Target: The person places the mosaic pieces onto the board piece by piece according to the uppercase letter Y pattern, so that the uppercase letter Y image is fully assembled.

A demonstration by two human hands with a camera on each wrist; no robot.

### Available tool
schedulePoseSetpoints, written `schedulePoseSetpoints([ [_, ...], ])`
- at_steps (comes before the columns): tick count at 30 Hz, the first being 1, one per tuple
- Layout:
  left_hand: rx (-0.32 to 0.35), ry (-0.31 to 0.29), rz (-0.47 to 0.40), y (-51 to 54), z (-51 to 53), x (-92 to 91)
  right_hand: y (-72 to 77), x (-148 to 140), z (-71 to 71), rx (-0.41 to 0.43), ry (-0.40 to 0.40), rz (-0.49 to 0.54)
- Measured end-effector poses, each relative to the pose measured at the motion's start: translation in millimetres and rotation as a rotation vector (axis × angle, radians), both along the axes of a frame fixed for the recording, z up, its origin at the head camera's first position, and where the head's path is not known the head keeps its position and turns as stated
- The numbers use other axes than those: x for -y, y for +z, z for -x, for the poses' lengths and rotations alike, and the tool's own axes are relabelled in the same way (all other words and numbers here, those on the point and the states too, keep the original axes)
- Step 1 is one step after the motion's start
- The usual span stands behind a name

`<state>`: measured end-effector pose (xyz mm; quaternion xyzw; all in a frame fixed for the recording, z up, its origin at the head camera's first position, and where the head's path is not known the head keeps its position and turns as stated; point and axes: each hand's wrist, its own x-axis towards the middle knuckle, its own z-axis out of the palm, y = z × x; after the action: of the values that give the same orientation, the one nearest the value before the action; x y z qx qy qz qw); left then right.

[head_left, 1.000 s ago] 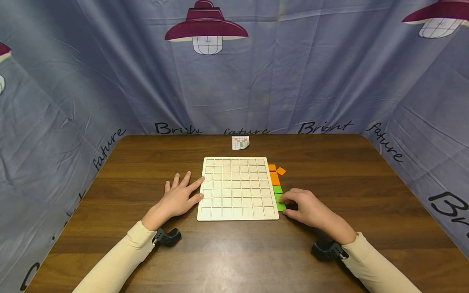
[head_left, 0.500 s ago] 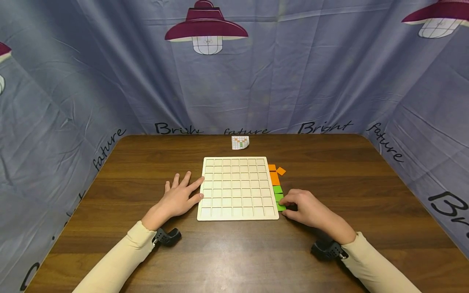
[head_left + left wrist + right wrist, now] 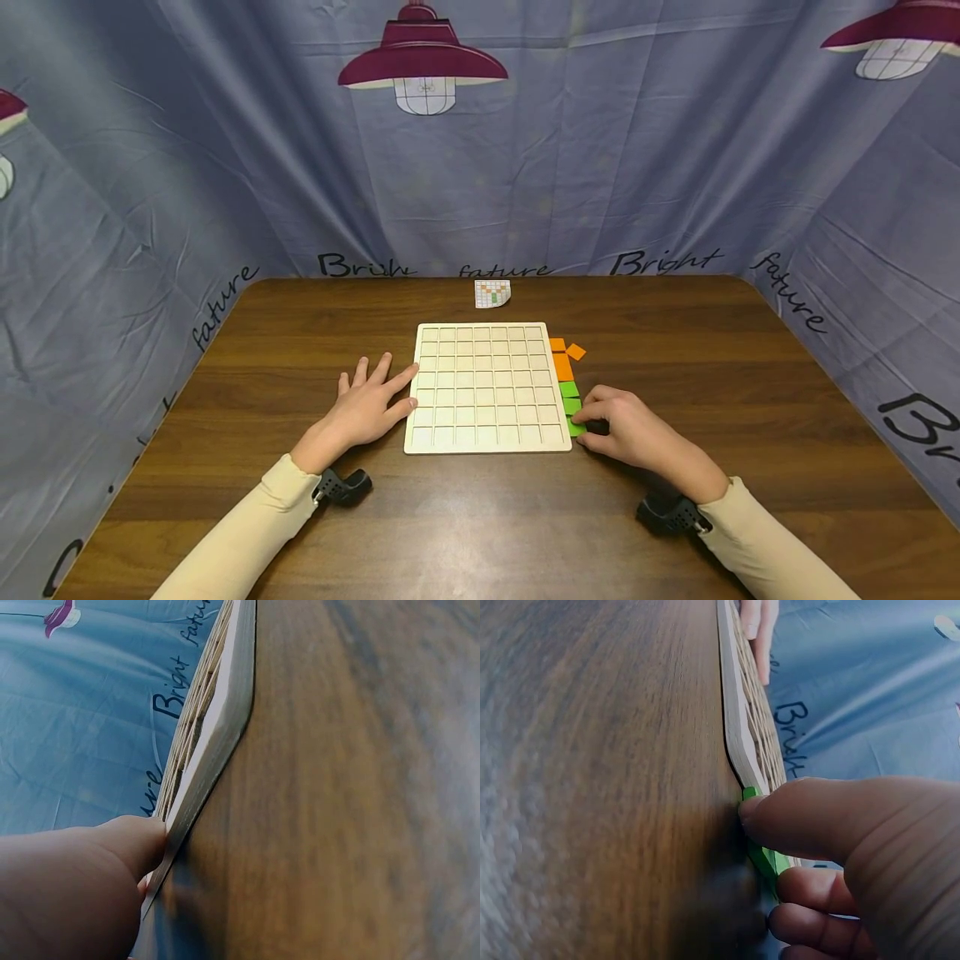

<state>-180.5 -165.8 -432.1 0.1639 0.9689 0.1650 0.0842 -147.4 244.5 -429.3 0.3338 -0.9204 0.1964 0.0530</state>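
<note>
A cream wooden board point(image 3: 486, 388) with a grid of square recesses lies flat on the table. My left hand point(image 3: 360, 412) rests beside its left edge, fingers spread, with index finger and thumb touching the rim. In the left wrist view the thumb point(image 3: 139, 840) meets the board's side. At the board's lower right corner, my right hand point(image 3: 626, 425) pinches the nearest green tile point(image 3: 575, 427) between thumb and index finger. The right wrist view shows the thumb on this green tile point(image 3: 761, 855), which is slightly tilted. Part of the tile is hidden by the fingers.
Along the board's right edge lie two more green tiles point(image 3: 570, 397) and several orange tiles point(image 3: 562, 367), one turned askew point(image 3: 576, 352). A small paper card point(image 3: 492, 293) with a coloured grid lies behind the board. Blue-grey curtains point(image 3: 480, 183) surround the wooden table point(image 3: 480, 525).
My right thumb and fingers have closed on the nearest green tile, which has shifted slightly toward me and tilted. The left hand and the board stay in place.
</note>
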Motion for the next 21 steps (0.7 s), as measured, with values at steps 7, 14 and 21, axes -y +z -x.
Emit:
schedulePoseSetpoints([
  [7, -0.004, 0.003, -0.002, -0.8, 0.5, -0.2, 0.6, 2.2, -1.6, -0.01, -0.007, -0.009],
  [14, -0.004, 0.004, 0.001, -1.2, 0.3, 0.5, 2.0, 4.1, -3.1, -0.017, 0.006, -0.006],
  [21, -0.002, 0.004, 0.002, -1.0, 0.2, 0.2, -0.4, 6.0, -3.8, -0.025, 0.047, 0.011],
])
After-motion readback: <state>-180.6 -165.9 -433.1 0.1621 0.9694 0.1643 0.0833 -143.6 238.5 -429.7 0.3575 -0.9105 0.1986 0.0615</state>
